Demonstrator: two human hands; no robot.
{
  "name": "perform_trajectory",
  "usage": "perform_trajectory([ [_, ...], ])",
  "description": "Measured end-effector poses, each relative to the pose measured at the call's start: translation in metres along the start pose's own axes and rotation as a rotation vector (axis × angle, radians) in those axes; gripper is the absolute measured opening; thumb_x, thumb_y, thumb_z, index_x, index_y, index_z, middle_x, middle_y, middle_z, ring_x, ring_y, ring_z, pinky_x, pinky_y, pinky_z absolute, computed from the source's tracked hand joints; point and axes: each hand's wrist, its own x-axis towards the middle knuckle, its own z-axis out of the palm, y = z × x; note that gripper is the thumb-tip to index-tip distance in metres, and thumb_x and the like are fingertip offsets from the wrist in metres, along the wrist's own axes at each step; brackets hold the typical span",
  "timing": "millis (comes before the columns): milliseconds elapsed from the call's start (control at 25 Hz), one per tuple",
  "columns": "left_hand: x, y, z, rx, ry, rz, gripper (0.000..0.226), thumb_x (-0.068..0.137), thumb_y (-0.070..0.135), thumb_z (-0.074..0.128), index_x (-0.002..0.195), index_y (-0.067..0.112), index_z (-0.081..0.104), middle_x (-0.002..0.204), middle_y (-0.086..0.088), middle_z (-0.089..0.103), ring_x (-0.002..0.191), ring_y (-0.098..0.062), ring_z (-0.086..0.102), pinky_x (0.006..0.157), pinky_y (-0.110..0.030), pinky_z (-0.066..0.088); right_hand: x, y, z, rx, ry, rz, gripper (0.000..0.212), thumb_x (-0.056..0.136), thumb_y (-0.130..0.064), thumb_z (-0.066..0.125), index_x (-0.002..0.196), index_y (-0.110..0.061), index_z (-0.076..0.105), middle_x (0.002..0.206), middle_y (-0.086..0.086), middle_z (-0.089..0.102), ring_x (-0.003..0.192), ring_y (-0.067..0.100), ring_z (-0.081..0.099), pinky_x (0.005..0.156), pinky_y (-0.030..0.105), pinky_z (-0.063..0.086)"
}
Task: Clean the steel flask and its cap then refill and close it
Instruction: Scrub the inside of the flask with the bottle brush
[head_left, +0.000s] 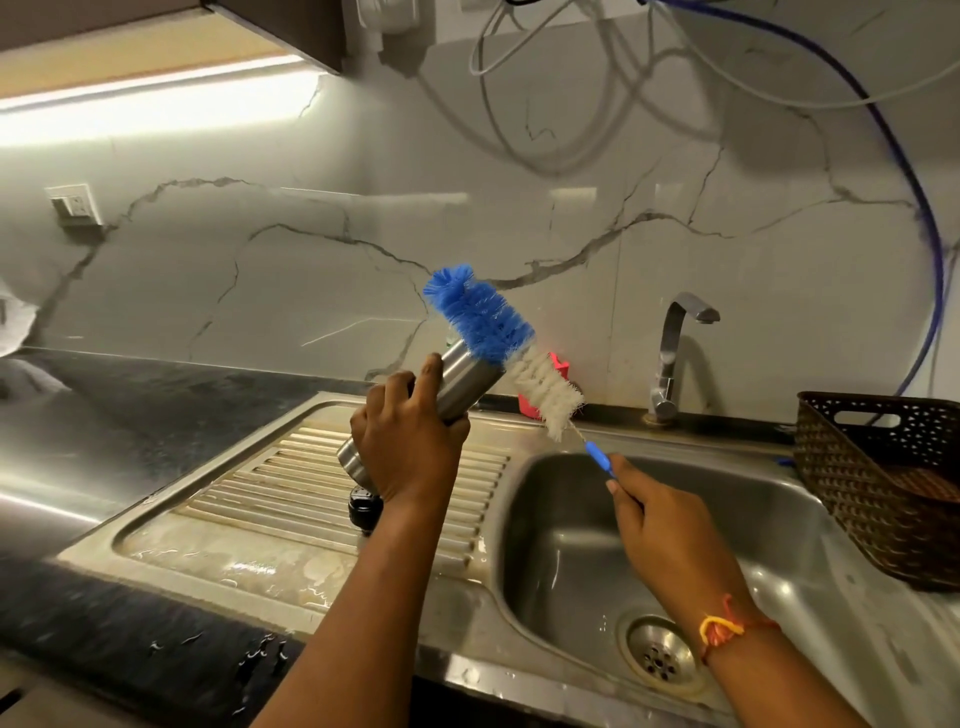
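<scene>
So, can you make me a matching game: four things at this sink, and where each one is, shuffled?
Things:
1. steel flask
2. bottle brush
3. black cap
4. brown basket

Places:
A. on the drainboard
B. held by the right hand
C. right of the sink basin
D. held by the left hand

Pairs: 1-D, 2-B, 3-A, 4-C

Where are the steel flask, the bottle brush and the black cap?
steel flask (467, 382), head view, bare steel body.
bottle brush (480, 317), head view, blue bristles.
black cap (365, 512), head view, its side.
</scene>
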Motion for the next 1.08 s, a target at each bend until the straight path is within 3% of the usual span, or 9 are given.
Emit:
perform_trajectory([
  [200, 0.0, -0.001, 0.001, -0.099, -0.006, -0.073, 0.076, 0.073, 0.038, 0.085, 0.141, 0.026, 0.054, 0.122, -0.009, 0.066, 0.11, -0.033, 0.059, 0.092, -0.05, 0.046, 0.005, 0.003, -0.005, 0.276, 0.075, 0.136, 0.035, 0.101, -0.025, 0.05, 0.134, -0.022, 0.06, 0.062, -0.002, 0.057, 0.052, 0.011, 0.05, 0.044, 0.02, 0.039],
  [440, 0.001, -0.002, 0.005, -0.157, 0.013, -0.084, 0.078, 0.074, 0.039, 0.086, 0.142, 0.023, 0.053, 0.122, -0.011, 0.065, 0.108, -0.034, 0.059, 0.089, -0.05, 0.047, 0.0, -0.008, -0.021, 0.716, -0.228, 0.368, 0.023, 0.102, -0.028, 0.048, 0.108, -0.031, 0.07, 0.062, 0.001, 0.041, 0.05, 0.01, 0.031, 0.044, 0.024, 0.024],
  [640, -0.005, 0.01, 0.008, -0.231, -0.077, 0.009, 0.085, 0.072, 0.04, 0.087, 0.146, 0.022, 0.048, 0.124, -0.01, 0.063, 0.107, -0.031, 0.059, 0.089, -0.048, 0.05, -0.001, -0.013, -0.029, 0.92, -0.371, 0.441, 0.027, 0.103, -0.026, 0.046, 0.108, -0.023, 0.073, 0.059, -0.001, 0.035, 0.048, 0.01, 0.023, 0.045, 0.025, 0.015],
  [840, 0.003, -0.003, 0.005, -0.203, -0.011, -0.069, 0.08, 0.075, 0.04, 0.085, 0.145, 0.022, 0.049, 0.122, -0.012, 0.064, 0.107, -0.032, 0.058, 0.089, -0.049, 0.047, -0.003, -0.008, -0.045, 1.027, -0.562, 0.468, 0.029, 0.101, -0.024, 0.047, 0.104, -0.021, 0.076, 0.062, 0.0, 0.027, 0.059, 0.015, 0.009, 0.048, 0.026, 0.007],
  [1080, -0.004, 0.018, 0.007, -0.188, -0.041, 0.072, 0.084, 0.072, 0.036, 0.086, 0.145, 0.023, 0.047, 0.123, -0.01, 0.062, 0.106, -0.032, 0.058, 0.088, -0.048, 0.047, 0.003, -0.003, -0.039, 1.224, -0.618, 0.546, 0.029, 0.098, -0.025, 0.052, 0.115, -0.014, 0.072, 0.061, -0.003, 0.023, 0.048, 0.005, 0.013, 0.038, 0.018, 0.01],
])
